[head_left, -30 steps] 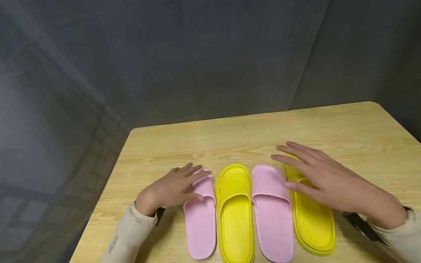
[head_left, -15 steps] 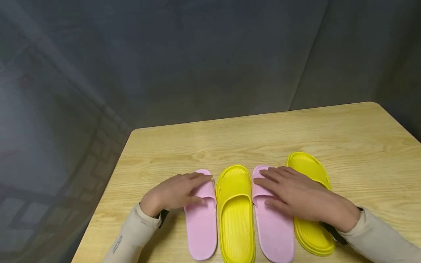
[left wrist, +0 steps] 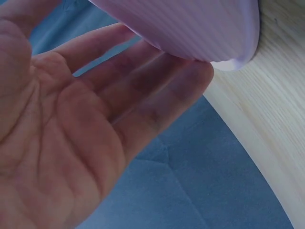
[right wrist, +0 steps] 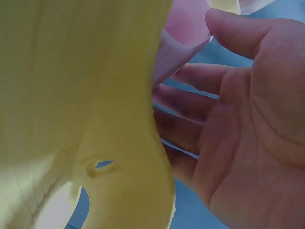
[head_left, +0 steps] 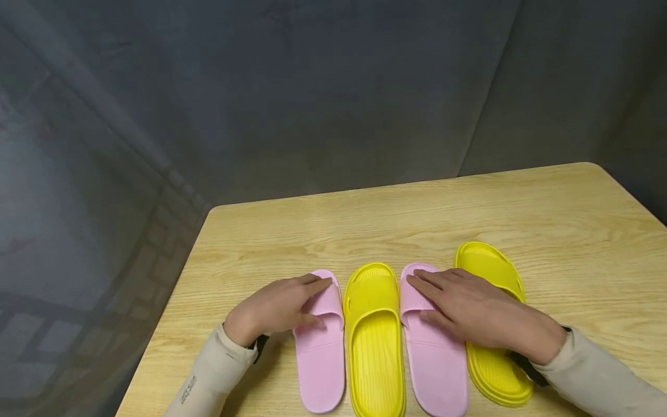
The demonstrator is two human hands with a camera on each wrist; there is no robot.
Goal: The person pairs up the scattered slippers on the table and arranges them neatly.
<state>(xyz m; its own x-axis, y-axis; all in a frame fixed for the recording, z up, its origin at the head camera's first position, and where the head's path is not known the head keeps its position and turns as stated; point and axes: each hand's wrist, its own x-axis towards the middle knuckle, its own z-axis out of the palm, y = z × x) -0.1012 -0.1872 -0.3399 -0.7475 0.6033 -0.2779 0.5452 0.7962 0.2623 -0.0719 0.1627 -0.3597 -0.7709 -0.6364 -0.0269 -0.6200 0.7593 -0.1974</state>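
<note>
Side by side on the table lie two pink slippers and two yellow slippers, toes pointing away. My left hand (head_left: 278,307) rests over the left pink slipper (head_left: 320,370), its fingertips on the ribbed strap and thumb near the strap's opening. In the left wrist view these fingers (left wrist: 162,100) reach out straight against the pink strap (left wrist: 205,28). My right hand (head_left: 469,307) lies over the other pink slipper (head_left: 438,370), extended fingers on its strap and thumb by the opening. The right wrist view shows that palm (right wrist: 257,124) beyond a yellow slipper (right wrist: 95,95), which hides some fingertips.
Between the pink slippers sits a yellow slipper (head_left: 375,359). At the right, partly under my right forearm, the other yellow slipper (head_left: 487,260) is angled. The wooden table (head_left: 333,226) ends at a dark cloth wall (head_left: 333,98) behind and on the left.
My right hand has moved left and down from above the right yellow slipper onto the right pink slipper's strap. My left hand has settled lower on its pink slipper. The slippers look unmoved.
</note>
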